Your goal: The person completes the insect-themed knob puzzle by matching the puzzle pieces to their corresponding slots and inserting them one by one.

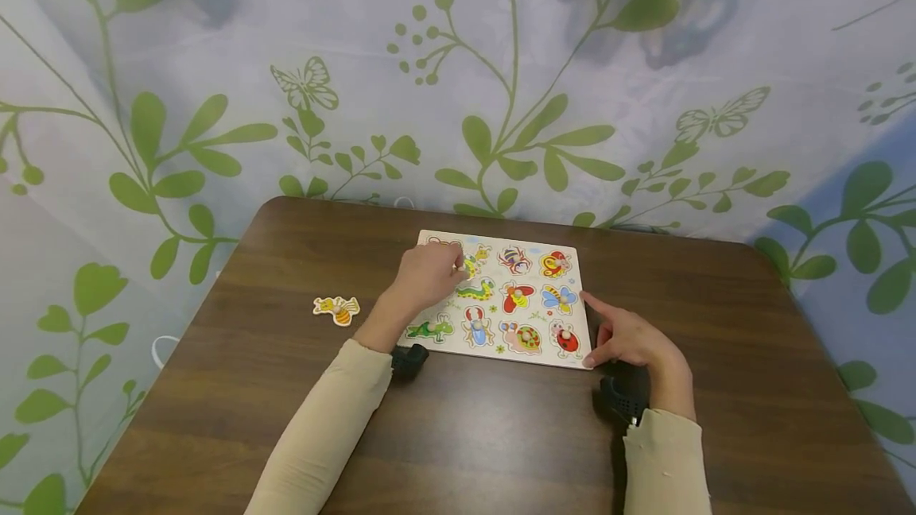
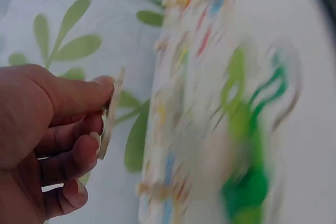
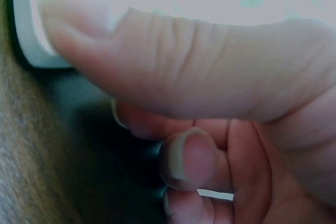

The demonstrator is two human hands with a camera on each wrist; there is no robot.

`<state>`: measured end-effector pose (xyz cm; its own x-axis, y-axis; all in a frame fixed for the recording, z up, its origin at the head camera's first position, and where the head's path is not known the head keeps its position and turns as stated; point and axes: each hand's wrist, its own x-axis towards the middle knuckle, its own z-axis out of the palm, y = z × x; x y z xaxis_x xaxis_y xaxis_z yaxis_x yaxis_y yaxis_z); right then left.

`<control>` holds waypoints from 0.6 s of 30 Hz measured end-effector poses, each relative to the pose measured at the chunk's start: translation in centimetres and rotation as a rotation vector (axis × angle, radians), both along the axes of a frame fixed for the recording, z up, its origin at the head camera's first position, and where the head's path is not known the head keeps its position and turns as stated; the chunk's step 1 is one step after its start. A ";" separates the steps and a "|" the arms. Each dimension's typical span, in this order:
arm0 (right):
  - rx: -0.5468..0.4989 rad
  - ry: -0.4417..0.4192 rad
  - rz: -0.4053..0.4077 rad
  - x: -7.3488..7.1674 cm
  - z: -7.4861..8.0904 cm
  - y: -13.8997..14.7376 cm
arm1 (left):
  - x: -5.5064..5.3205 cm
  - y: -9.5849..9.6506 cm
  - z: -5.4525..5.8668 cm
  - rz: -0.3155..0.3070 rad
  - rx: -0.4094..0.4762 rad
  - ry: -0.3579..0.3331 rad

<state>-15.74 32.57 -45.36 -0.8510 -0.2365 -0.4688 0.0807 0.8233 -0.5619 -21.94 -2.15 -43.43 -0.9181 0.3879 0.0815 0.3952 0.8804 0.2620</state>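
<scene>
My left hand [image 1: 429, 272] is over the far left part of a white wooden peg puzzle board [image 1: 501, 352]. In the left wrist view its thumb and fingers pinch a thin puzzle piece [image 2: 112, 116], seen edge-on and apart from the board; its picture cannot be made out. At the board's right side, my right hand [image 1: 630, 338] is spread. Its index fingertip touches the right edge and its thumb [image 3: 131, 61] rests on the near right corner. Insect pieces with knobs, such as a ladybird [image 1: 567, 342] and a spider [image 1: 514, 261], lie on the board.
A loose yellow-and-orange insect piece [image 1: 336, 310] lies on the brown table [image 1: 494, 435], left of the board. Dark wrist devices [image 1: 409, 362] are on both forearms. Behind the table's far edge hangs a leaf-patterned cloth [image 1: 358, 157].
</scene>
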 end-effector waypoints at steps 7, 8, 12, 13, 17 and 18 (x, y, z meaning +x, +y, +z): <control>-0.001 -0.001 -0.006 0.1 -0.6 -0.1 | 0.3 2.6 -0.9 -0.106 -0.103 0.018; -0.004 -0.004 -0.007 0.1 -0.7 -0.1 | 0.3 2.7 -1.0 -0.112 -0.115 0.019; -0.009 0.000 0.000 0.1 -0.6 -0.1 | 0.4 3.3 -1.3 -0.115 -0.162 -0.022; -0.009 0.002 0.005 0.1 -0.5 -0.1 | 0.4 3.4 -1.5 -0.111 -0.170 -0.036; -0.008 0.001 0.010 -0.1 -0.2 0.0 | 0.3 3.7 -1.8 -0.100 -0.189 -0.064; -0.007 -0.002 0.010 -0.1 -0.1 0.0 | 0.4 3.7 -1.9 -0.101 -0.186 -0.065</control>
